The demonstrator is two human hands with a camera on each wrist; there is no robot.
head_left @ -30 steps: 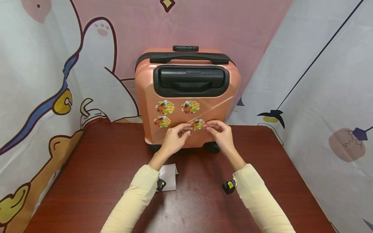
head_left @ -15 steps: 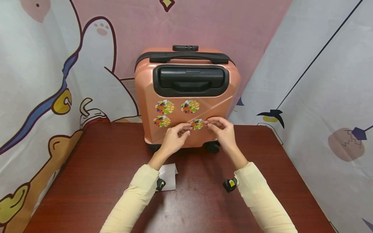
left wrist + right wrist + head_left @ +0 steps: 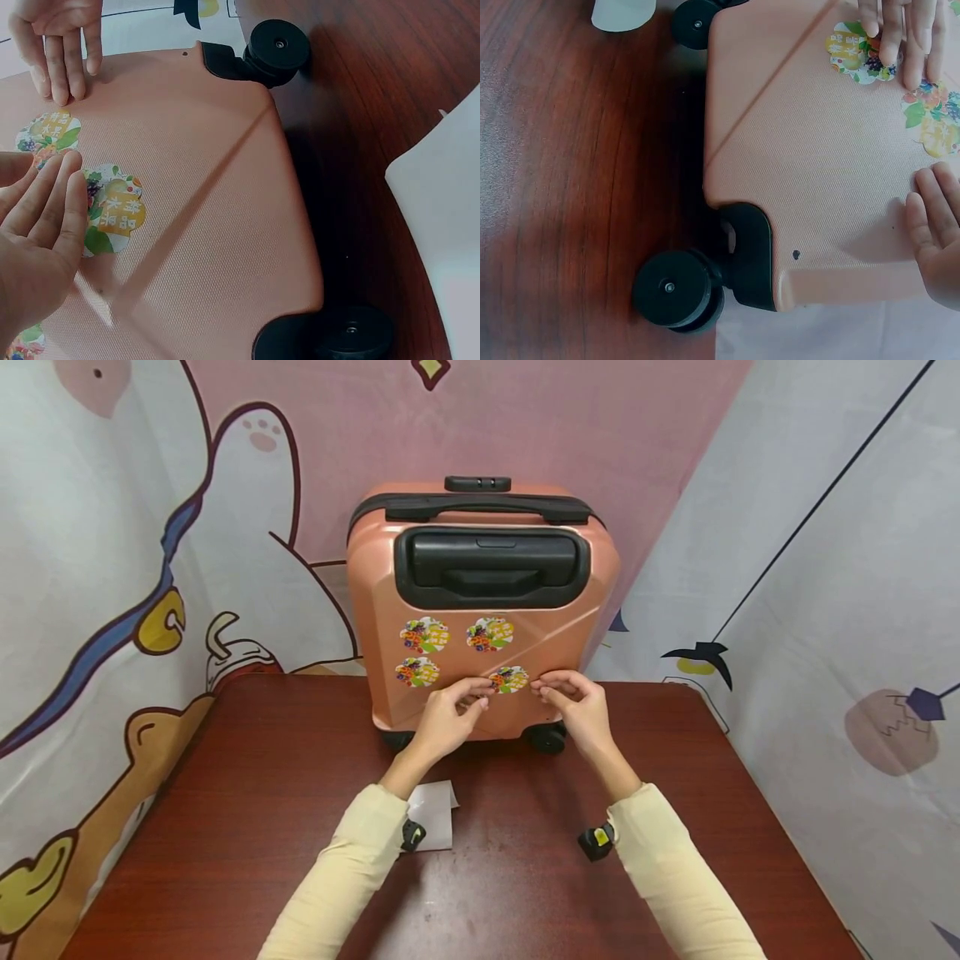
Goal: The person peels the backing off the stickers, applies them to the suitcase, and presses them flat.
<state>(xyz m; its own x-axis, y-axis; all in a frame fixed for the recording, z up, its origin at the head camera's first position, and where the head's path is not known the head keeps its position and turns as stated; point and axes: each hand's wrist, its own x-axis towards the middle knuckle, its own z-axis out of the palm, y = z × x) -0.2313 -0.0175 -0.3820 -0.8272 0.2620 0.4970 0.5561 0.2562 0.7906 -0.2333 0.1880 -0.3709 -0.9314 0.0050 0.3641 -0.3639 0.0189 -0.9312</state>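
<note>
A coral-pink suitcase (image 3: pixel 450 710) stands on the table with several scalloped fruit-print stickers on its front. The lower-right sticker (image 3: pixel 510 680) lies between the two hands. My left hand (image 3: pixel 447 717) has its fingertips at that sticker's left edge; in the left wrist view its fingers (image 3: pixel 52 206) are extended and partly cover the sticker. To the right, my right hand (image 3: pixel 581 710) has its fingertips a small gap away from the sticker. The right wrist view shows those fingers (image 3: pixel 937 199) fairly straight, near the suitcase surface, holding nothing.
White sheets of paper (image 3: pixel 435 818) lie on the brown table (image 3: pixel 510 893) below the left forearm. Black wheels (image 3: pixel 547 739) support the suitcase. Its recessed black handle (image 3: pixel 491 568) is above the stickers. A cartoon-print cloth (image 3: pixel 637 427) hangs behind.
My right hand has moved slightly to the right, from the sticker's right edge to a small distance off it. The left hand and the suitcase have stayed in place.
</note>
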